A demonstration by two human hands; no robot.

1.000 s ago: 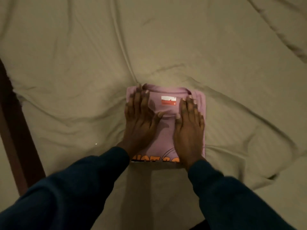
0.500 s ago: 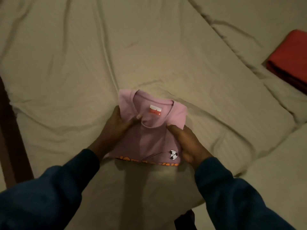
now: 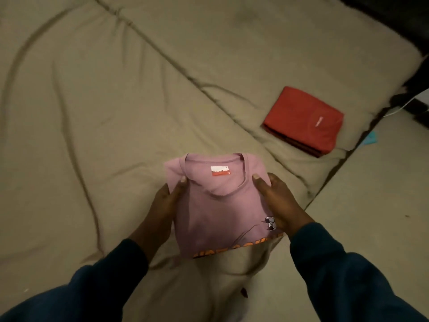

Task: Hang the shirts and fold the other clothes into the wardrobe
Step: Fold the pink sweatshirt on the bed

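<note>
A folded pink T-shirt (image 3: 216, 212) with a red and white neck label and orange print along its near edge is held up above the bed. My left hand (image 3: 163, 205) grips its left side, thumb on top near the collar. My right hand (image 3: 282, 205) grips its right side, thumb on top, partly covering a small football print. A folded red garment (image 3: 304, 120) lies on the bed to the far right.
The bed (image 3: 104, 112) is covered with a creased beige sheet. Its right edge runs diagonally, with pale floor (image 3: 371, 194) beyond. A white cable (image 3: 401, 106) and dark objects lie at the far right corner. A small blue scrap (image 3: 370, 138) lies on the floor.
My hands went from pressing flat on the pink T-shirt to gripping its sides and lifting it off the sheet. The view swung right, bringing the red garment into sight.
</note>
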